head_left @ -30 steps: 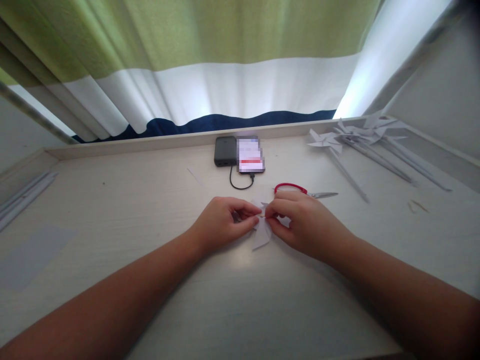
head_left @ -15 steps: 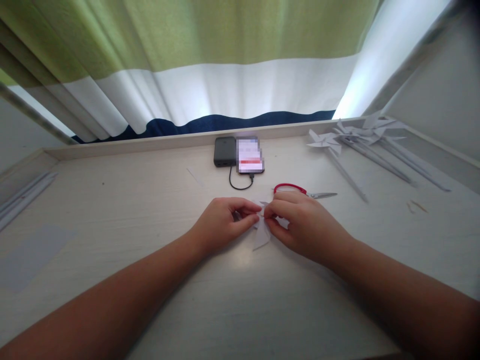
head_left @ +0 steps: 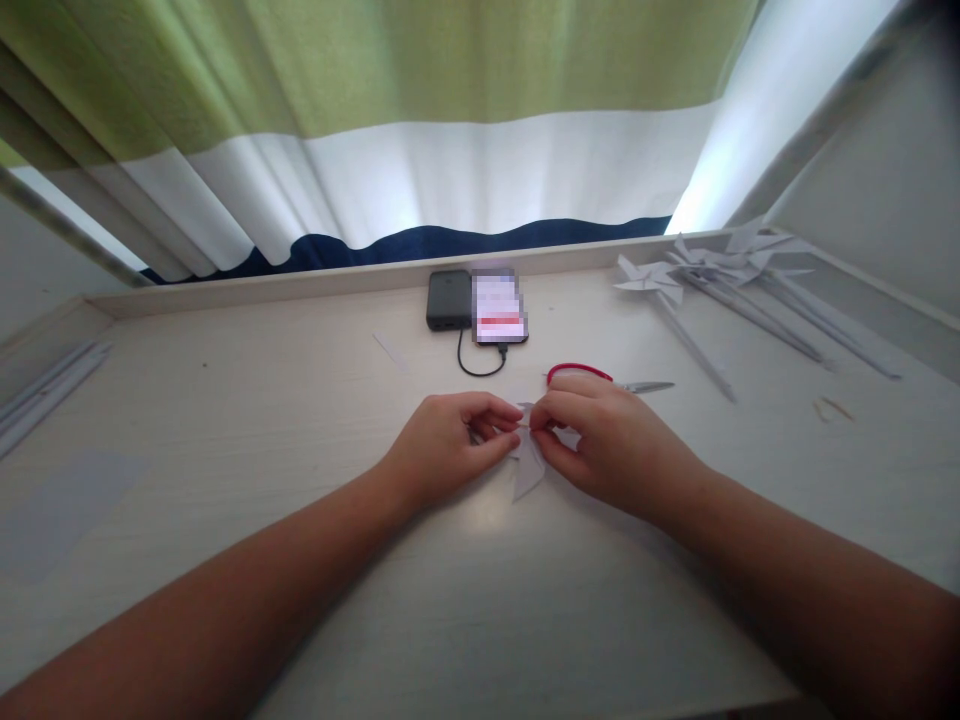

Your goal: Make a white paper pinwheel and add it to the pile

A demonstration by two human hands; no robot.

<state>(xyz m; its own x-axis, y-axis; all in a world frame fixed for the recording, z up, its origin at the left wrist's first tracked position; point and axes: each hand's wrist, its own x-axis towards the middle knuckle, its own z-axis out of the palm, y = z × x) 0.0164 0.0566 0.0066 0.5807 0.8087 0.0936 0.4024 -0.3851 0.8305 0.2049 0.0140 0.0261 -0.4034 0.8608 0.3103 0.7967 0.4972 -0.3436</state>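
A small white paper pinwheel (head_left: 528, 470) sits on the pale wooden desk (head_left: 300, 420) between my two hands. My left hand (head_left: 442, 445) pinches its left side with thumb and fingers. My right hand (head_left: 600, 445) pinches it at the centre from the right. Most of the paper is hidden under my fingers; one pointed blade sticks out toward me. Red-handled scissors (head_left: 600, 378) lie just behind my right hand, blades pointing right.
A dark power bank (head_left: 448, 300) and a phone (head_left: 499, 308) joined by a short cable lie at the desk's back edge. Several finished paper pinwheels on sticks (head_left: 720, 280) lie at the back right. Paper strips (head_left: 45, 385) and a grey sheet (head_left: 64, 510) are at the left. A curtain hangs behind.
The pinwheel's free blade has turned slightly to the right under my fingers. My hands stay in the same place, still pinching the paper.
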